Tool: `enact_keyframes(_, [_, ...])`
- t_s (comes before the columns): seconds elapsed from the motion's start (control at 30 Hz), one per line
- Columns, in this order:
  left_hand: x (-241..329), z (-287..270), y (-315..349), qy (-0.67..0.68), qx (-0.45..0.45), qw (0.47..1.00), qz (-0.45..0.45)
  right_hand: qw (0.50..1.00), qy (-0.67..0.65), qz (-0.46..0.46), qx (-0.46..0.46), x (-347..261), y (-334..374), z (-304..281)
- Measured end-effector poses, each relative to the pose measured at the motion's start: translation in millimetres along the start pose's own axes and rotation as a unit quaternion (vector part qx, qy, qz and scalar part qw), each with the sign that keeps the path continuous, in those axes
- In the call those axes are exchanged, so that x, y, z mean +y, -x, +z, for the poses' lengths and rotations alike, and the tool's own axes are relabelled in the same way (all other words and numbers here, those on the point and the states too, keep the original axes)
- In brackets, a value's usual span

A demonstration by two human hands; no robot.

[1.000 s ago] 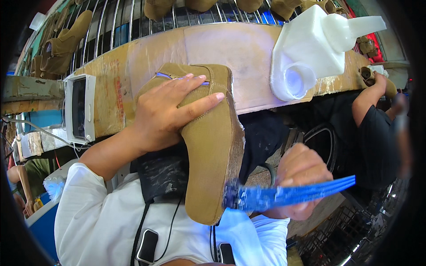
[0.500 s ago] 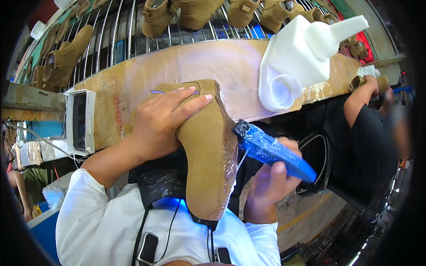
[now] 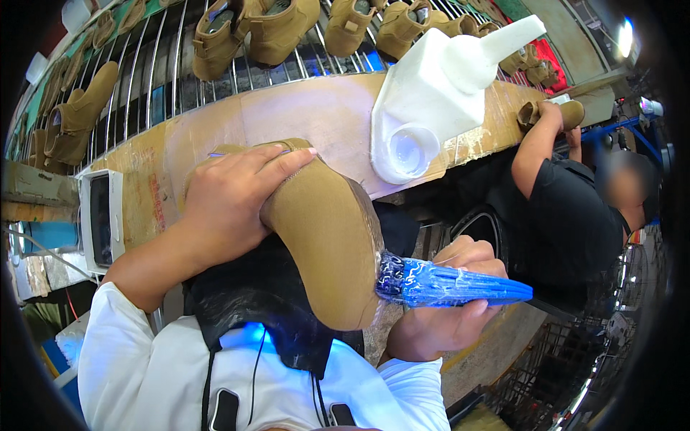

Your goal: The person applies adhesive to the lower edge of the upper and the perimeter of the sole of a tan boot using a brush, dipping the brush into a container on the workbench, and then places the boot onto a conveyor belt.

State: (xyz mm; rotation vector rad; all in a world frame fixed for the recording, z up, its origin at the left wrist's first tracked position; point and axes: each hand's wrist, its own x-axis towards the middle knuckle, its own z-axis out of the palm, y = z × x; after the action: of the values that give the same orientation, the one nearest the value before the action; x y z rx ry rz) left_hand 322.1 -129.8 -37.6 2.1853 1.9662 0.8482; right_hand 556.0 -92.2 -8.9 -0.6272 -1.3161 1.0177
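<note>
Tan boot (image 3: 323, 230) sits at frame centre, clamped by the left hand (image 3: 233, 190); the right hand (image 3: 449, 320), apart, grips a blue brush (image 3: 460, 284), its bristles shifted from mid-edge to the toe, seemingly the stretch now being brushed.

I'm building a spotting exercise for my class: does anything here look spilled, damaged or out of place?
Two messy spots: whitish streaks on the cardboard, beside the bottle, which look like drips, and shiny residue smeared along the blue brush in the right hand, handle included. I can't tell what either is.
</note>
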Motion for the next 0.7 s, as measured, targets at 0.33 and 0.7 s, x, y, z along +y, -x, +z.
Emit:
enact_keyframes(0.33, [-1,-10,-26,0.049,-0.062,0.997,-0.017,0.969,0.172,-0.169,-0.046,-4,-28,-8])
enact_keyframes(0.7, [-8,-22,-56,0.049,-0.144,0.987,-0.050,0.958,0.203,-0.201,-0.008,13,-39,-2])
